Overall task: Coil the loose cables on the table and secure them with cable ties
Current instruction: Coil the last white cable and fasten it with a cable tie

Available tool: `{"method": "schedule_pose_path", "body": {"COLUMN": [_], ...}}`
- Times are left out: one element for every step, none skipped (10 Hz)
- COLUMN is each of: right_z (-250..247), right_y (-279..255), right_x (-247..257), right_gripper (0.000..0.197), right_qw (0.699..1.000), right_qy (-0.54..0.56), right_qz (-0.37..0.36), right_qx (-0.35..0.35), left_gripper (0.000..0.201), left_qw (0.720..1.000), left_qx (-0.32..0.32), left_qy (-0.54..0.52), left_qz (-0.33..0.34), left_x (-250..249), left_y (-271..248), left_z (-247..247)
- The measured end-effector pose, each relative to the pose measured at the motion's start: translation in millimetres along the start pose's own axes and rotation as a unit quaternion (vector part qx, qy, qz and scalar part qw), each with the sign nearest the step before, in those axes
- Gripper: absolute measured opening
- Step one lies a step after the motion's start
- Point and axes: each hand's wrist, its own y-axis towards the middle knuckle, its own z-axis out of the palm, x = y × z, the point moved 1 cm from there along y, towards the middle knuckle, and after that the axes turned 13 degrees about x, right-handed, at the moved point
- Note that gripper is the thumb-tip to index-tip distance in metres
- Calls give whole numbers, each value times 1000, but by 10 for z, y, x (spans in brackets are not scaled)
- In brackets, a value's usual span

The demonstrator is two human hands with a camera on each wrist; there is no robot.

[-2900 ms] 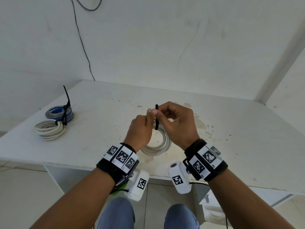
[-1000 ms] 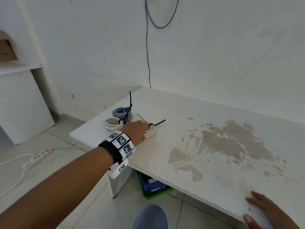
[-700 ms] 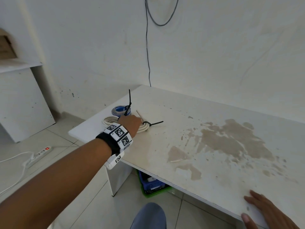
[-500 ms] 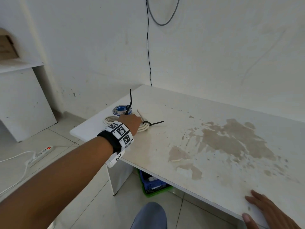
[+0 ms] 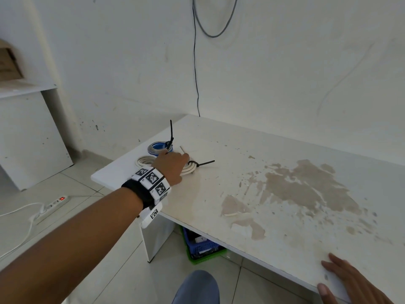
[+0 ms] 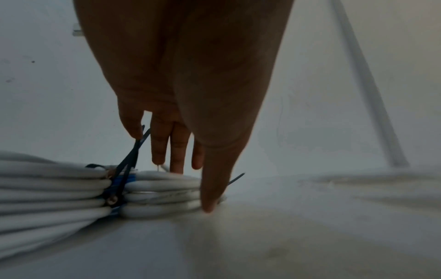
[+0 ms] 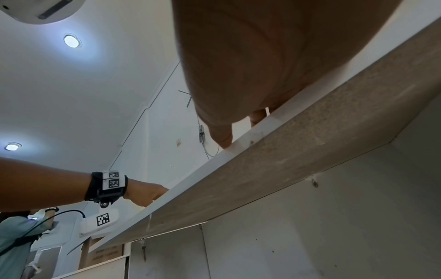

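My left hand [image 5: 173,163] reaches to the far left corner of the white table [image 5: 285,141]. It rests over a small white cable coil [image 5: 190,168] bound by a black cable tie [image 5: 205,162]. In the left wrist view the fingers [image 6: 177,151] are straight above this coil [image 6: 162,188] and the thumb [image 6: 212,188] touches its near side. Beside it lie a larger white coil [image 5: 142,160] and a blue-and-grey coil [image 5: 158,148], joined by an upright black tie [image 5: 171,132]. My right hand [image 5: 348,279] lies flat on the table's near edge [image 7: 286,160], holding nothing.
Brown stains [image 5: 306,189] cover the middle of the tabletop. A black cable [image 5: 196,73] hangs down the wall behind. Under the table stands a blue basket [image 5: 201,246]. A power strip [image 5: 52,202] lies on the floor at left. Another person [image 7: 14,236] stands far off.
Earlier both hands held the tie on the small coil at the table's front. My left hand has since slid that coil against the other coils; in the last half second it barely moves.
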Motion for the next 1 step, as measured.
{"method": "schedule_pose_path", "body": {"right_z": [-79], "right_y": [10], "right_x": [-73], "right_gripper": [46], "right_qw": [998], "right_qy": [-17], "right_qz": [-43], "right_qx": [-35], "left_gripper": [45], "left_qw": [975], "left_qx": [-122], "left_qy": [-171], "left_qz": [70], "left_x": [-130], "left_y": [-358], "left_z": [37]}}
